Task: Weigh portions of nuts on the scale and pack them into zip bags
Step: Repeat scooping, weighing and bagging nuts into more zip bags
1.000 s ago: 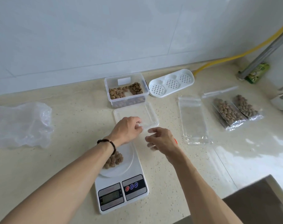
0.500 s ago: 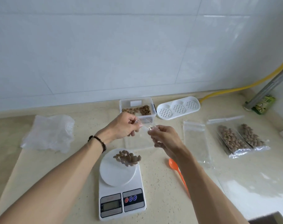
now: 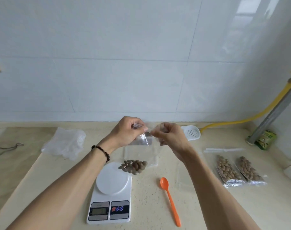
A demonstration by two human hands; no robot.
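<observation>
you: both hands up, left hand (image 3: 127, 130) and right hand (image 3: 170, 134) fingers pinching zip bag (image 3: 144, 146) mouth | bag hangs mouth-up, long axis vertical | nuts (image 3: 133, 165) piled on scale (image 3: 110, 193) just below, nearer left hand | next, likely: open bag

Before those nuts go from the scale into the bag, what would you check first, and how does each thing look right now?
1. Empty zip bag held at its top edge by both hands, left hand and right hand: ok.
2. Bag mouth pulled open: cannot tell; the plastic is clear.
3. Nuts piled on the scale: ok, though near the platform's far edge.
4. Scale reading: cannot tell, display too small.
5. Orange spoon lying nearby on the counter: ok.
6. Two filled bags set aside, clear of the scale: ok.
</observation>
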